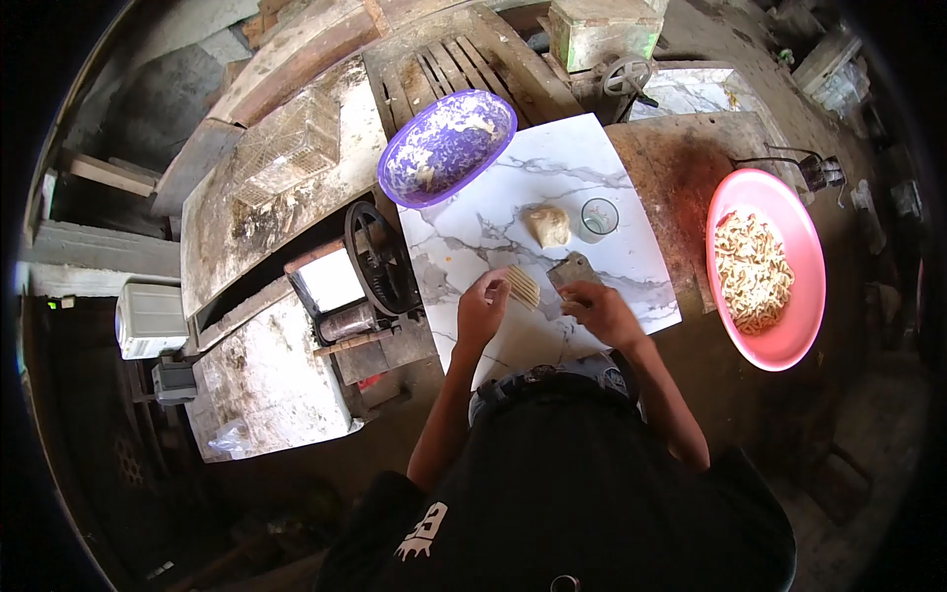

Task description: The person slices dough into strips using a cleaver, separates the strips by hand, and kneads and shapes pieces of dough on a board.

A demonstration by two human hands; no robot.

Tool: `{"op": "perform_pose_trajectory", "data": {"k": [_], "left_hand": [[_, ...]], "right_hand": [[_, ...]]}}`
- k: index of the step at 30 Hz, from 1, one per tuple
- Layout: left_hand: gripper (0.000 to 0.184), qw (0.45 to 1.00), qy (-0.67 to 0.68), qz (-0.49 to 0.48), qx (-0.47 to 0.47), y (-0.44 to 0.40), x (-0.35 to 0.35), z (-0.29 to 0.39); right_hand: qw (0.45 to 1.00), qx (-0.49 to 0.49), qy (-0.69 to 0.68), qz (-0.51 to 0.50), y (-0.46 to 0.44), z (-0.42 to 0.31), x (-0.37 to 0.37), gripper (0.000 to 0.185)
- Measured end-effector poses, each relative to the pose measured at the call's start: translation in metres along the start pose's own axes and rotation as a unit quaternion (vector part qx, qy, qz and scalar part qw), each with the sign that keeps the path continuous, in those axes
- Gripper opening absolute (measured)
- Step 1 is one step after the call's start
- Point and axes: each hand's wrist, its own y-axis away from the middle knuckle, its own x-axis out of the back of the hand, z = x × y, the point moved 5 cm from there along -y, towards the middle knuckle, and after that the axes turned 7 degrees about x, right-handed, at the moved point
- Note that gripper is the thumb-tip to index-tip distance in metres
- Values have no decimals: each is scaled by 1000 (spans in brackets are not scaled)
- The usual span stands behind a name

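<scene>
My left hand (480, 308) is closed, its bent fingertips at the left end of a flat piece of pale dough cut into strips (523, 287). My right hand (604, 314) is wrapped round a flat, wide-bladed cutter (572, 269), its greyish blade pointing away from me over the board. Just beyond the hands, a lump of pale dough (547, 227) sits on the marble-patterned white board (473, 247). A clear drinking glass (599, 219) stands right beside the lump.
At the board's far left corner is a purple basin (449, 148) smeared with dough. To the right, a pink basin (807, 266) holds many short dough pieces. A machine with a black handwheel (380, 259) is on the left; another handwheel (626, 76) is at the back.
</scene>
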Motion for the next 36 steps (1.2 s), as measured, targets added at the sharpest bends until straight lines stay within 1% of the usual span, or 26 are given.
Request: {"op": "perform_pose_trajectory", "data": {"k": [2, 3, 4, 5, 6, 8, 9, 10, 11, 14, 15, 17, 18, 19, 21, 22, 23, 24, 25, 26, 27, 28, 30, 32, 34, 36], "left_hand": [[19, 965, -223, 23, -132, 0, -3, 1], [19, 966, -222, 23, -133, -1, -4, -6], [19, 933, -303, -5, -196, 2, -11, -8], [19, 888, -380, -32, -257, 7, -20, -10], [19, 888, -379, -33, -257, 10, -22, -8], [20, 872, -438, -49, -213, 15, -29, -8], [20, 871, -436, -55, -217, 14, -32, -14], [18, 882, -412, -53, -223, 11, -31, -22], [17, 892, -389, -50, -227, 9, -31, -26], [15, 868, -422, -26, -259, 11, -31, -19], [15, 868, -422, -26, -259, 11, -32, -18], [15, 842, -452, 5, -296, 14, -36, -13], [15, 841, -452, 3, -298, 14, -38, -13], [15, 855, -420, 16, -305, 14, -37, -11], [15, 867, -389, 28, -312, 16, -37, -6], [17, 914, -306, -8, -267, 17, -37, -3], [19, 950, -220, -42, -218, 18, -37, 2], [19, 949, -222, -42, -219, 25, -39, 15], [20, 971, -164, -79, -153, 30, -41, 26], [21, 984, -104, -114, -86, 33, -45, 30], [21, 984, -105, -113, -86, 36, -49, 31], [22, 987, -54, -126, -89, 38, -55, 32], [23, 986, -3, -137, -94, 41, -60, 35], [23, 983, 57, -172, -36, 42, -65, 33], [24, 987, 50, -151, -37, 38, -59, 34], [26, 990, 42, -132, -38, 28, -49, 29]], "right_hand": [[995, -27, -99, 6, 18, 13, 28, 27], [990, 5, -138, 24, 28, 22, 48, 27], [983, 36, -176, 41, 40, 32, 70, 27], [984, 44, -141, 97, 56, 40, 96, 26], [981, 52, -105, 153, 73, 45, 125, 26], [954, -8, -147, 261, 111, 67, 183, 30], [931, -44, 1, 363, 133, 69, 212, 32], [900, -37, 134, 414, 147, 72, 231, 35], [843, -48, 264, 466, 162, 74, 248, 38], [828, -34, 284, 482, 166, 81, 247, 41], [858, -99, 173, 473, 159, 84, 234, 41], [893, -142, 50, 424, 140, 90, 203, 37], [903, 0, 22, 428, 126, 107, 183, 33], [941, -46, -8, 335, 108, 96, 158, 32], [967, -36, -34, 249, 75, 50, 107, 31], [977, -101, -35, 183, 63, 31, 86, 31], [988, -1, -44, 150, 49, 59, 59, 32], [994, 4, -17, 108, 39, 46, 39, 34], [994, 34, -46, 89, 32, 30, 24, 35], [998, -1, -33, 62, 26, 14, 14, 37], [998, 9, -28, 48, 22, -5, 7, 38], [999, 19, -23, 34, 20, -16, 2, 40], [998, 5, -51, 46, 16, -10, -4, 39], [995, -10, -78, 58, 16, -7, -3, 37], [995, -40, -51, 75, 21, 0, 9, 30], [992, -24, -44, 118, 29, 9, 33, 25]]}}
